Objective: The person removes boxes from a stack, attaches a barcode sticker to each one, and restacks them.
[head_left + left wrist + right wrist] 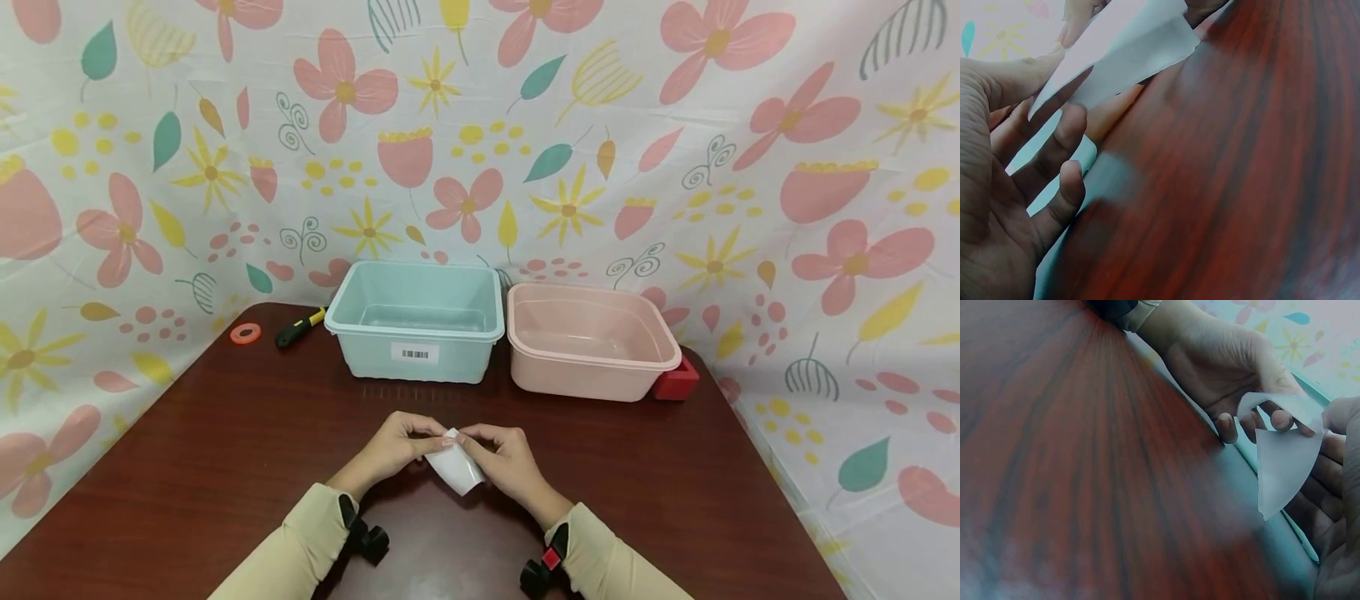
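Above the dark table (187, 467), in front of two plastic bins, the left hand (392, 450) and right hand (515, 468) pinch the upper end of a folded white sheet (455, 468) between thumbs and fingers, its lower part hanging free. Behind it, the light-blue bin (360, 357) bears a barcode label (415, 353) on its front wall; its inner floor shows through the open top. Just right of it, the pink bin (577, 381) stands open too, its inner floor visible, with a red block (677, 381) beside its right end. Left of the blue bin lie a dark-handled tool (293, 332) and an orange ring (245, 333).
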Demonstrator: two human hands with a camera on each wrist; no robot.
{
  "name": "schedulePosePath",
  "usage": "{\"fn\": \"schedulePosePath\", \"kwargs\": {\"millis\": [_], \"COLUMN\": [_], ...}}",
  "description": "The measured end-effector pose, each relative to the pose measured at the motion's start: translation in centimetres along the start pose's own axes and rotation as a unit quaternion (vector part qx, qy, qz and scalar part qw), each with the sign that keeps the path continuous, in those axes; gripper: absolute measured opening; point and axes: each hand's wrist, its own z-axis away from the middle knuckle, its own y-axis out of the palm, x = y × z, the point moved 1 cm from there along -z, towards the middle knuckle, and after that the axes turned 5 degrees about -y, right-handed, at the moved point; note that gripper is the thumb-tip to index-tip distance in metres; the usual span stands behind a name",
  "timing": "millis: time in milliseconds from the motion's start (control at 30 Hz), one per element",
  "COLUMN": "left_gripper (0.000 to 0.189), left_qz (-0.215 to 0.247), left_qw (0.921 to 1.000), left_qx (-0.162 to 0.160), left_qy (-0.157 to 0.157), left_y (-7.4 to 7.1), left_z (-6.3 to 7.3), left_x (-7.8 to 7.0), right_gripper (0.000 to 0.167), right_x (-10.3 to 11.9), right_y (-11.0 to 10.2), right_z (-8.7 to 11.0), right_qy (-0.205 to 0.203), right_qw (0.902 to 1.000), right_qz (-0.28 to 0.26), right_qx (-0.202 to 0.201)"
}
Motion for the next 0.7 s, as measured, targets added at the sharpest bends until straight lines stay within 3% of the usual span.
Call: {"fn": "schedulePosePath", "kwargs": {"millis": [233, 500, 700], "left_gripper": [0.006, 0.011, 0.008], "left_qz": [0.006, 0.03, 0.015], "left_qw": [0.9998, 0.9994, 0.9993], "left_qx": [-0.007, -0.015, -0.031], "left_qy": [-0.015, -0.006, -0.011], "left_y": [0.05, 0.07, -0.03], "left_z": [0.05, -0.11, -0.1], "left_x": [-0.03, -0.29, -0.31], "right_gripper": [0.007, 0.007, 0.006], "right_x": [0.83, 0.66, 0.57], "right_y": [-0.16, -0.19, -0.35], "right_z": [0.01, -0.14, -0.13], "right_qy": [-0.016, -0.036, -0.023], "right_qw": [0.9993, 0.9969, 0.9937], "right_qz": [0.007, 0.019, 0.021], "right_qx": [-0.032, -0.067, -0.108]}}
